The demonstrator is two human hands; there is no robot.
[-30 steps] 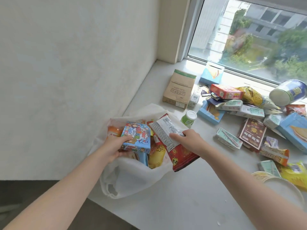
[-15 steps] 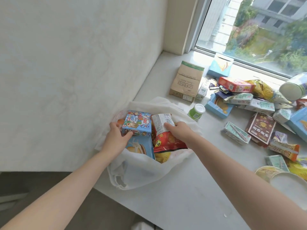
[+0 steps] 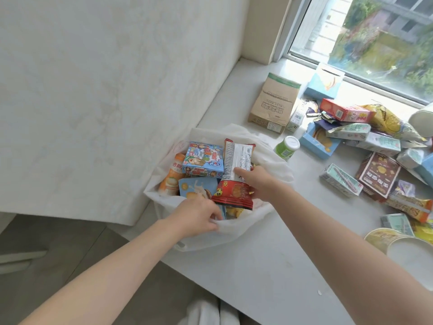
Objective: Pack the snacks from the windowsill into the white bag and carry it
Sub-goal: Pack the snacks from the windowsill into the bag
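Windowsill [image 3: 269, 266] snacks [image 3: 341, 182] lie toward its window edge, nearer the right hand [image 3: 260, 184], fingers [image 3: 241, 171] seemingly gripping a red packet [image 3: 234, 193]; left hand [image 3: 196, 216] pinches the white bag [image 3: 234, 233].

Left hand [image 3: 199, 215] pinches the near rim of the white bag [image 3: 234, 233], which sits open at the windowsill's [image 3: 269, 266] edge. Right hand [image 3: 257, 181] grips a red snack packet [image 3: 236, 174] lying on top of the load, beside a cartoon-printed blue box [image 3: 202, 160] and an orange bottle [image 3: 172, 175]. Just past the bag sits a small green bottle [image 3: 287, 147]. Further along, a brown carton [image 3: 274, 103] and a heap of loose snacks [image 3: 351, 134] spread under the window.
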